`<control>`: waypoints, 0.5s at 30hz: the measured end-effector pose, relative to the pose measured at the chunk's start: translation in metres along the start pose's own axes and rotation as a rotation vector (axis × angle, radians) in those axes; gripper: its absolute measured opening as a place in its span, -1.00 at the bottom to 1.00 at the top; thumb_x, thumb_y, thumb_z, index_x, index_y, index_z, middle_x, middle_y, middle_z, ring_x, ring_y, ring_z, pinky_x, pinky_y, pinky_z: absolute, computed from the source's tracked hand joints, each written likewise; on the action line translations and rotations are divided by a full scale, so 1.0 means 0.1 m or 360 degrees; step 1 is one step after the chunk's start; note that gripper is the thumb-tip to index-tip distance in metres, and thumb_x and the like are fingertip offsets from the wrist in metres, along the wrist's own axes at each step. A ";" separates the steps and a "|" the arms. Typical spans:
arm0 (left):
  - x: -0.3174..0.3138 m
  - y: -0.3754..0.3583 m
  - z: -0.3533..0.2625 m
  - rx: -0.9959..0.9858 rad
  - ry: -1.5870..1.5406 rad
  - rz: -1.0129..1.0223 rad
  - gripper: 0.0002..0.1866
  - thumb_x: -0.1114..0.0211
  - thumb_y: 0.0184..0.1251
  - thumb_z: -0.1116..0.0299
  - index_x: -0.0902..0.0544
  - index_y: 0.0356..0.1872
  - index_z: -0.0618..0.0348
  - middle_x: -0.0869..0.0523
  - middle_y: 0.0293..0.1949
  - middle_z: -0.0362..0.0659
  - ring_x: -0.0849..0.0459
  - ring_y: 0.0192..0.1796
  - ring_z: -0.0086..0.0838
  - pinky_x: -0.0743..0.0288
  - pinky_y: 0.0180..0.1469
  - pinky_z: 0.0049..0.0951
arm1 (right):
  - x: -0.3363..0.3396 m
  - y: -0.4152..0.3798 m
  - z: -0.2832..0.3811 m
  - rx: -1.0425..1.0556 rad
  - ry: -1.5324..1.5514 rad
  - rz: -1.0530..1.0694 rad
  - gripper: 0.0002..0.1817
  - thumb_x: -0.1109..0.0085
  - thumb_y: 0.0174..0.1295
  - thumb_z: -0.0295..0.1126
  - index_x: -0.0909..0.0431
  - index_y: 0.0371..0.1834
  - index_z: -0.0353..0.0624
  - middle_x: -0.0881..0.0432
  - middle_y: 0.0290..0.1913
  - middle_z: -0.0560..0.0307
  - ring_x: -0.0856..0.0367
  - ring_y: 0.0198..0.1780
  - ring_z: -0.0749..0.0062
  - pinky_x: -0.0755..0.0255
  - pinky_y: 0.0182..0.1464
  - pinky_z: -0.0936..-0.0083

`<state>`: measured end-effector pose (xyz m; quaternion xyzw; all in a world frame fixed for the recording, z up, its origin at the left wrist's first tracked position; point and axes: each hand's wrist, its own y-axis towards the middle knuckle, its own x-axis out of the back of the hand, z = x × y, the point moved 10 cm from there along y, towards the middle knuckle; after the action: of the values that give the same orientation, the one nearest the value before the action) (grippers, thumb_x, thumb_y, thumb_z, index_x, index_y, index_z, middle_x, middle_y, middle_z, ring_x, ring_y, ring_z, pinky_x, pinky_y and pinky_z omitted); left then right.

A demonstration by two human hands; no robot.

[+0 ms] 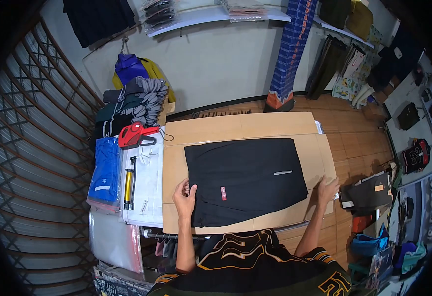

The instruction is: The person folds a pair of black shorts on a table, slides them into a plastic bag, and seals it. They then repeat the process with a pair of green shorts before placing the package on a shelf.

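Observation:
Black folded shorts (pixel 245 180) lie flat on a sheet of brown cardboard (pixel 235 126), with a small red label near the left end and a grey strip toward the right. At the left edge of the cloth is my left hand (pixel 184 196), its fingers curled against the edge; whether it grips the fabric is hard to make out. My right hand (pixel 328 190) rests at the right edge of the cardboard, apart from the shorts, with its fingers partly bent and small in view.
Left of the cardboard are a red price-label gun (pixel 136 134), a yellow and black hand pump (pixel 128 190) and blue packed clothing (pixel 105 170). Stacked grey garments (pixel 147 98) stand behind. A patterned pillar (pixel 290 54) rises at the back; a metal lattice gate (pixel 38 148) is at left.

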<state>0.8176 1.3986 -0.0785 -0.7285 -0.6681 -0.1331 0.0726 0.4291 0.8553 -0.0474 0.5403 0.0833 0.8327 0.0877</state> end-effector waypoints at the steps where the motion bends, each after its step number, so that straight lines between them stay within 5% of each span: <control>1: -0.01 0.00 0.00 0.0003 0.0011 0.0004 -0.58 -0.59 0.32 0.47 -0.76 0.17 0.37 -0.85 -0.10 -0.05 -0.75 -0.15 -0.46 -0.64 -0.07 -0.46 | -0.04 0.07 -0.12 0.0029 0.0052 0.0028 -0.16 -0.34 0.42 0.04 -0.39 0.55 -0.38 -0.51 0.48 -0.40 -0.43 0.51 -0.30 -0.28 0.53 -0.09; 8: -0.01 -0.01 -0.02 -0.0042 0.0075 -0.0004 -0.57 -0.60 0.31 0.46 -0.77 0.17 0.36 -0.85 -0.09 -0.06 -0.76 -0.16 -0.45 -0.64 -0.08 -0.45 | -0.24 0.21 -0.34 0.0137 0.0256 -0.0048 -0.18 -0.48 0.31 -0.01 -0.48 0.49 -0.36 -0.60 0.42 -0.36 -0.53 0.45 -0.22 -0.36 0.49 0.06; 11: -0.02 -0.01 -0.03 -0.0073 0.0080 -0.0014 -0.58 -0.61 0.30 0.46 -0.77 0.17 0.35 -0.85 -0.09 -0.07 -0.76 -0.16 -0.43 -0.64 -0.08 -0.44 | -0.43 0.38 -0.59 0.0019 0.0721 0.0032 -0.17 -0.48 0.30 -0.01 -0.45 0.52 -0.27 -0.57 0.45 -0.26 -0.56 0.42 -0.14 -0.36 0.44 -0.15; 15: -0.01 -0.02 -0.08 -0.0098 0.0119 -0.0018 -0.58 -0.61 0.30 0.46 -0.78 0.16 0.34 -0.85 -0.10 -0.06 -0.76 -0.17 -0.43 -0.64 -0.08 -0.45 | -0.31 0.44 -0.67 -0.0010 0.1283 0.0012 -0.21 -0.47 0.39 -0.15 -0.36 0.59 -0.25 -0.59 0.41 -0.27 -0.61 0.36 -0.07 -0.47 0.37 -0.01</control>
<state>0.8147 1.3957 -0.0713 -0.7211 -0.6646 -0.1811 0.0742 0.3779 0.8023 -0.0919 0.1703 0.1064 0.9785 0.0466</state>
